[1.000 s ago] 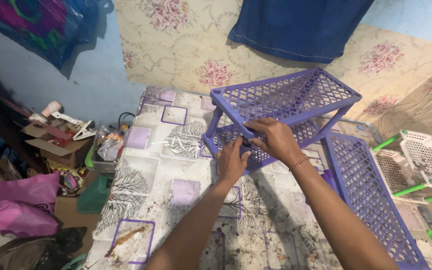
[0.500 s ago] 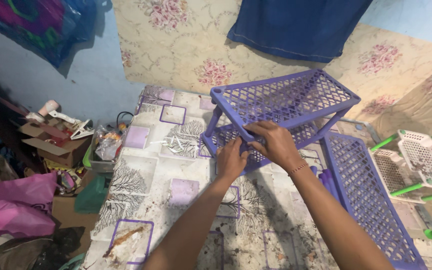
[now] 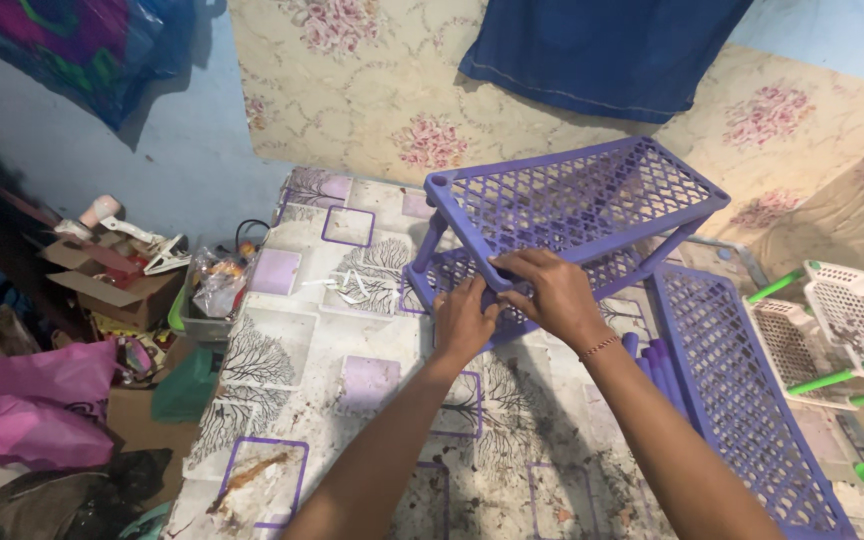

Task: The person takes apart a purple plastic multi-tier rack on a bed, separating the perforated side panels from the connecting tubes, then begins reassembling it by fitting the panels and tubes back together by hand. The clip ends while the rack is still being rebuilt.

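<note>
Your left hand: fingers curled, pinching the purple rack's near corner | your right hand: closed over the same front edge | loose purple shelf beside.

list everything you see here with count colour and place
rack: 1, purple, two lattice shelves on posts, centre of floor
loose shelf: 1, purple, flat on floor right of rack
posts: a few, purple, on floor between rack and loose shelf
white rack: 1, white with green posts, far right
blue cloth: 1, hanging on wall, top
floor mat: 1, white with purple squares and tree print, underfoot
cardboard box: 1, brown, left, with oddments on it
pink bag: 1, lower left
green bag: 1, left of mat
left hand: 1, at rack's near edge
right hand: 1, gripping rack's near edge
</note>
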Demonstrator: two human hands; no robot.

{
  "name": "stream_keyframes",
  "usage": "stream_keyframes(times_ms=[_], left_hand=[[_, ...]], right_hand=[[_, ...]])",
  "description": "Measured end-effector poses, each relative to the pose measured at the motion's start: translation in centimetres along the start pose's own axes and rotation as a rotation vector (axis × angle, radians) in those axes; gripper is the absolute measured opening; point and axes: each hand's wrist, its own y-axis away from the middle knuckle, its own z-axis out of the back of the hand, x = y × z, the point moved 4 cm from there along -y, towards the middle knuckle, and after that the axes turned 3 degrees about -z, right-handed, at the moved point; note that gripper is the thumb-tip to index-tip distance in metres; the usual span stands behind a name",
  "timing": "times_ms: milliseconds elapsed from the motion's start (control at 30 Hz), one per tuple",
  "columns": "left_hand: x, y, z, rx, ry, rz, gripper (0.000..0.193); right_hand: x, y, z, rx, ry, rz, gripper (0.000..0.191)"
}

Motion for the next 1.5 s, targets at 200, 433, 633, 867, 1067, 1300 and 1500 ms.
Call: stream_keyframes(times_ms=[200, 433, 633, 867, 1067, 1300, 1500], left_hand=[[0.4, 0.0, -0.2, 0.036, 0.018, 0.008, 0.042], [7.3, -3.0, -1.6, 0.252, 0.469, 0.041, 0.068], [10.6, -7.9, 1.2, -0.239, 0.051, 0.049, 0.068], [11.0, -13.1, 0.8, -0.263, 0.102, 0.047, 0.084], [12.2, -14.5, -1.0, -0.322, 0.15, 0.022, 0.076], [12.5, -15.0, -1.3, -0.254, 0.043, 0.04, 0.074], [11.9, -15.4, -0.1, -0.187, -0.007, 0.075, 0.087]], right_hand=[[0.0, -0.1, 0.0, 0.009, 0.028, -0.022, 0.054], [-1.3, -3.3, 0.2, -0.061, 0.0, -0.12, 0.039], [-2.1, -10.7, -3.0, -0.079, -0.033, -0.101, 0.054], [-3.9, -17.1, -9.5, 0.276, 0.114, -0.171, 0.114], [-5.8, -17.7, -11.9, 0.331, 0.088, -0.199, 0.1], [-5.9, -17.9, -11.3, 0.252, -0.064, -0.086, 0.093], [-5.4, -18.2, -10.2, 0.233, -0.08, -0.054, 0.093]])
